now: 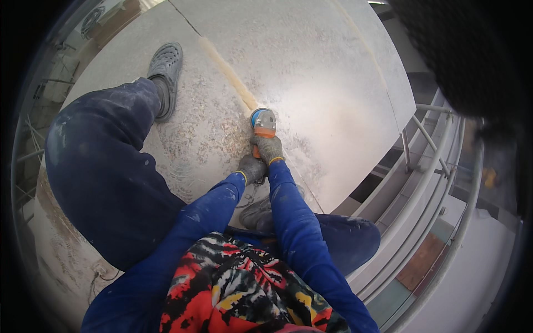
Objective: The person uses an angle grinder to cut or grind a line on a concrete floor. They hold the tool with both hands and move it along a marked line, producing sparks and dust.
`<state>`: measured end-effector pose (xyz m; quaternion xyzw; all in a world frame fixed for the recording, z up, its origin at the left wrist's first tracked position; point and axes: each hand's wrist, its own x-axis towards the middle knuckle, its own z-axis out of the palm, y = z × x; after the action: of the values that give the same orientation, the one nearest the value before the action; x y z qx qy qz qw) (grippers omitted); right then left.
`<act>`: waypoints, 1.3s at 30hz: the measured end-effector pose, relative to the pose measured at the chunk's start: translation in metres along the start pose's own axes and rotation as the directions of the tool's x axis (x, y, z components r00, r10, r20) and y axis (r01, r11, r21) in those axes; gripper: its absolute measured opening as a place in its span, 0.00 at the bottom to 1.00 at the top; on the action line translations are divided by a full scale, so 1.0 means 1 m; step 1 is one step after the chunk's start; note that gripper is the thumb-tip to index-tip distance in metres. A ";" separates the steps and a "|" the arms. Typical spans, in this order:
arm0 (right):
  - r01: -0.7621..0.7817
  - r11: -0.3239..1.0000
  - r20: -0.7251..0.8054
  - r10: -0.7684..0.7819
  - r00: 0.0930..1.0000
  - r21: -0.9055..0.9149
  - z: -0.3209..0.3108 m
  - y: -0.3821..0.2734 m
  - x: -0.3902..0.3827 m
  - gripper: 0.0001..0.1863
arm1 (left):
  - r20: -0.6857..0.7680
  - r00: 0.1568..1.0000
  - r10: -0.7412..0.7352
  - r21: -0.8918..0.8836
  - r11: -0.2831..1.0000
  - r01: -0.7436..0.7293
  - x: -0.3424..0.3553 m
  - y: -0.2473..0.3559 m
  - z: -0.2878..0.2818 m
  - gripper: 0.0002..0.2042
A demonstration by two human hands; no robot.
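Observation:
An orange angle grinder point(265, 132) with a metal head and a blue disc edge rests against the pale grey board surface point(344, 111). My right hand point(268, 148), in a grey knit glove with a yellow cuff, is wrapped round the grinder's body behind its head. Closer to me, my left hand point(252, 168), gloved the same way, grips the rear end of the tool. From the disc, a tan filled seam point(227, 72) runs up and away to the left. A dark cord shows just below my hands.
My grey clog point(165, 72) stands on the dusty boards at the left; the other shoe point(258, 215) is tucked near my hands. Beyond the boards' right edge runs a metal tube railing point(472, 205). A cord point(97, 275) lies at lower left.

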<state>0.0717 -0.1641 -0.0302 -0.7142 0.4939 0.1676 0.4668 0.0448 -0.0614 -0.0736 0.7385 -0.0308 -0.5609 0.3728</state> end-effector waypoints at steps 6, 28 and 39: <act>-0.206 0.971 -0.076 0.216 0.973 0.123 -0.005 0.010 -0.001 0.33 | 0.158 0.927 0.341 0.519 0.770 -0.372 0.008 -0.007 0.000 0.15; 0.223 0.860 -0.091 -0.204 0.975 0.460 -0.012 -0.098 -0.081 0.45 | -0.360 0.867 0.346 0.192 0.936 -0.294 -0.109 0.063 -0.106 0.11; 0.307 0.728 0.132 -0.478 0.869 0.614 0.018 -0.087 -0.049 0.42 | -0.033 0.947 0.319 -0.537 0.794 -0.286 -0.111 0.040 -0.135 0.11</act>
<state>0.1285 -0.1157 0.0382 -0.5971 0.2855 0.0069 0.7497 0.1339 0.0307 0.0521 0.5738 -0.0019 -0.5017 0.6473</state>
